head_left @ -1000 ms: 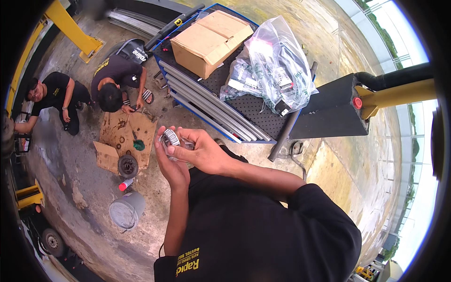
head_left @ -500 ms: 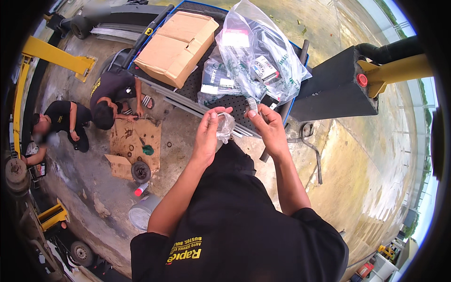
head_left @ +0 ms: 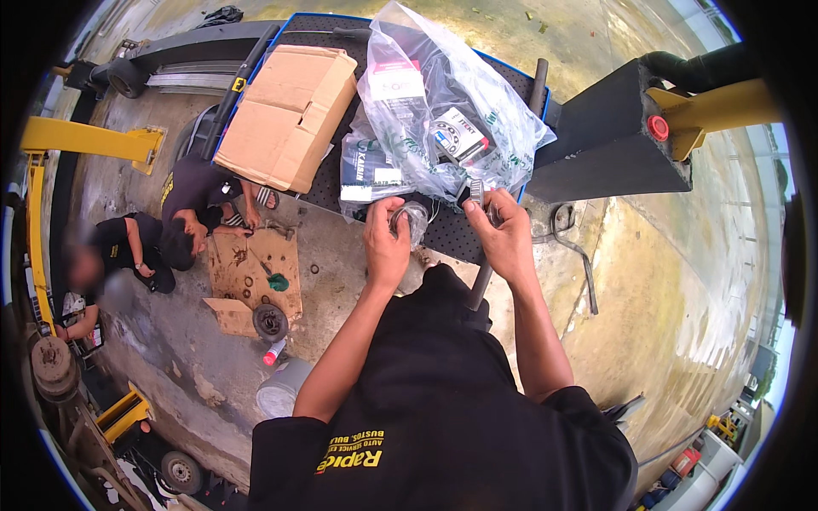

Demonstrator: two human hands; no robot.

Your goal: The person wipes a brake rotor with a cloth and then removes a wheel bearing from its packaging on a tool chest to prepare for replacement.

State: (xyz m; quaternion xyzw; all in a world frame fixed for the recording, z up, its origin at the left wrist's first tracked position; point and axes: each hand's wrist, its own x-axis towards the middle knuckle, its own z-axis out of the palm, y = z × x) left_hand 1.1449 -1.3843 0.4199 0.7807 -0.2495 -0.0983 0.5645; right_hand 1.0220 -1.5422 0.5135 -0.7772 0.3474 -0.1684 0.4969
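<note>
Between the fingers of my left hand is a crumpled clear plastic wrapper; it looks to have a metal ring in it, though the glare hides its exact shape. My right hand pinches a tapered roller bearing, its rollers showing along the side. Both hands are apart, over the near edge of a cart's black perforated top. Just beyond them lies a big clear plastic bag with several small part boxes in it.
A brown cardboard box sits on the cart's left. At right juts a black and yellow lift arm. Two people crouch at left by a cardboard sheet with rings and tools. A grey bucket stands near my left elbow.
The view has shifted, and my hands are now farther over the cart's edge. The left hand has turned, its fingers curled closer round the wrapper. The bearing stays in my right hand.
</note>
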